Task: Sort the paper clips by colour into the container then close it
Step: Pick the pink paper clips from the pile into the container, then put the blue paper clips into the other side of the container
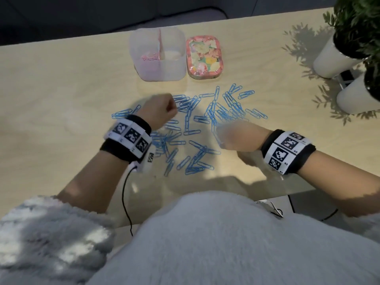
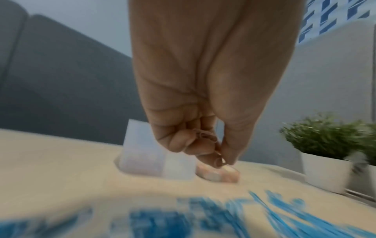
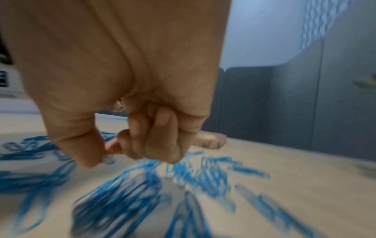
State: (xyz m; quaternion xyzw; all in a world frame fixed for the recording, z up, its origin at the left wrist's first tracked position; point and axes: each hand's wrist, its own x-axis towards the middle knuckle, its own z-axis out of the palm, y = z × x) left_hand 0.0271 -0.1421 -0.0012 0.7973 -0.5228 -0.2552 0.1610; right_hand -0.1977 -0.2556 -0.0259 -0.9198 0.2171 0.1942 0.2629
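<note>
Blue paper clips on surface: light, thin, slippery; pinch w/ fingertips. Your left hand grip pinches pink clips; right hand curled, contents unclear.

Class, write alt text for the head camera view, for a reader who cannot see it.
Two hands, the left hand and the right hand, both with curled fingers, hover over blue paper clips scattered on a light wooden table. Behind them stand an open clear container, pink clips in its left compartment, and beside it a floral lid; two potted plants stand at right.
</note>
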